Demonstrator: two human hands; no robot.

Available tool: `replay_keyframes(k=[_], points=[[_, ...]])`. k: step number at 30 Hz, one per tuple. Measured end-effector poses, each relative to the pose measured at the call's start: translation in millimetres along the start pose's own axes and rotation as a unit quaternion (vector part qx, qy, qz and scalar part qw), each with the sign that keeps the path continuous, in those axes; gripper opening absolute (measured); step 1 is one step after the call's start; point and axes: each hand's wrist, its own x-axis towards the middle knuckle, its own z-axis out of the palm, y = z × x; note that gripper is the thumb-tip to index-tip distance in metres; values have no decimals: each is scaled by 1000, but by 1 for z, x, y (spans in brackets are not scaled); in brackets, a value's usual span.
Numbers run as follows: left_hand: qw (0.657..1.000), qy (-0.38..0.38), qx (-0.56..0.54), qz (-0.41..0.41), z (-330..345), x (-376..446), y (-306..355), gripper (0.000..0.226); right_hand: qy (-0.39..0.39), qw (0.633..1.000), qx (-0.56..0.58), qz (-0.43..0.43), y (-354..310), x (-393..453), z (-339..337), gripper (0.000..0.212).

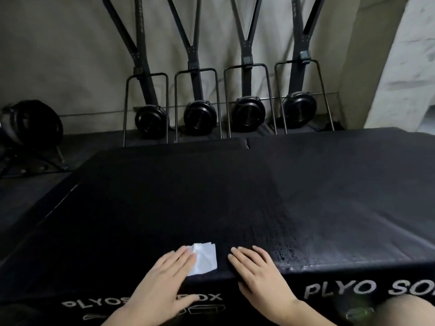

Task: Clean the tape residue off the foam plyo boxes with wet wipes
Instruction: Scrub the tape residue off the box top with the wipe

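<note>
A black foam plyo box [211, 196] fills the middle of the view, with white "PLYO" lettering on its near side. A folded white wet wipe [204, 257] lies flat on the box top near the front edge. My left hand [164, 281] lies flat, its straight fingers pressing on the wipe's left part. My right hand [259, 271] rests flat on the box top just right of the wipe, fingers straight, holding nothing. A rough, speckled patch [286, 254] shows on the box surface right of my right hand.
A second black box [341, 147] sits behind at the right. Several black exercise machines with round flywheels [200, 117] stand against the grey wall. A dark fan-like machine [30, 123] is at the far left. My knee [409, 311] shows at the bottom right.
</note>
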Motion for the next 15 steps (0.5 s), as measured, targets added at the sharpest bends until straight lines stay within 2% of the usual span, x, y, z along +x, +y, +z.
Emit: replay_keyframes(k=[4, 7, 10, 13, 15], points=[[984, 114, -124, -60, -9, 9, 9, 58, 19, 999, 47, -4, -9, 2, -20, 59], [982, 123, -135, -44, -1, 7, 10, 61, 20, 998, 65, -12, -16, 15, -20, 55], [980, 151, -127, -26, 14, -1, 7, 45, 14, 996, 88, -33, -26, 31, -8, 49], [969, 217, -117, 0, 24, -5, 3, 24, 42, 992, 107, -45, -36, 39, 3, 31], [956, 259, -134, 7, 24, -8, 3, 24, 83, 989, 118, -34, -41, 39, 6, 17]])
